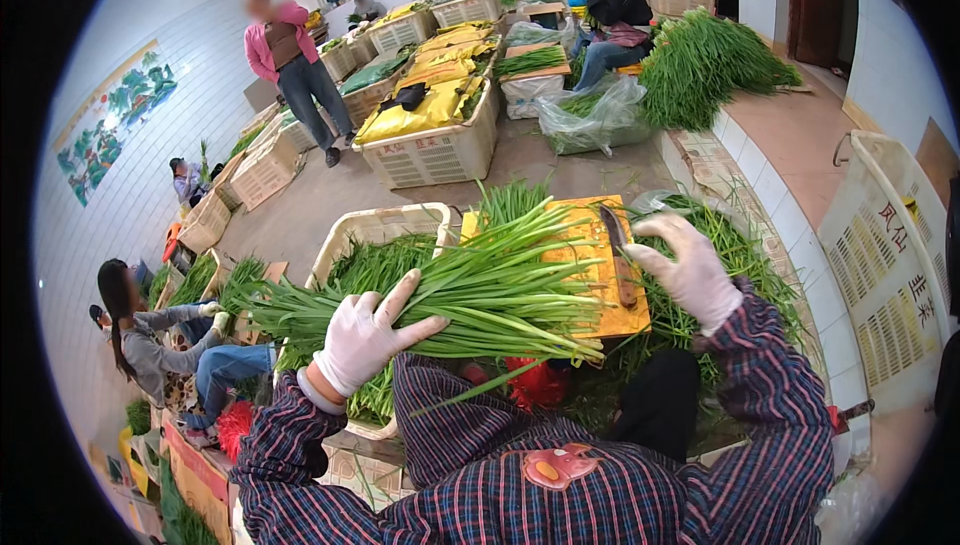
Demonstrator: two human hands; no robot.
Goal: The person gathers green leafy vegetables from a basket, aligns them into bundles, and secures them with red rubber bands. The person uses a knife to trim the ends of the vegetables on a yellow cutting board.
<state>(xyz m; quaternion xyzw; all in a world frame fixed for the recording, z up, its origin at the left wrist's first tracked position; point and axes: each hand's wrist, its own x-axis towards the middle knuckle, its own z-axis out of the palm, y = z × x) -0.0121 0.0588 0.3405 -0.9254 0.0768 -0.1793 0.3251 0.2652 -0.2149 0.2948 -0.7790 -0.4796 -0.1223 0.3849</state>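
My left hand [382, 335], in a pale thin glove, lies across a large bunch of garlic chives [495, 275], holding it at the leafy part. The pale stem ends fan to the right over a yellow wooden board [577, 245]. My right hand [686, 264], also gloved, is raised just right of the board, thumb and fingers apart, holding nothing. A knife [619, 252] with a dark, stained blade lies lengthwise along the board's right side, close to my right fingertips. More chives [510, 204] lie at the board's far left edge.
Left of the board, a white plastic crate [375, 222] holds chives. Loose chives [750, 267] heap on plastic at right, beside a tiled step [787, 222]. An upright crate [877, 245] bears writing. Co-workers sit left and ahead; one person [289, 50] stands near filled crates [427, 159].
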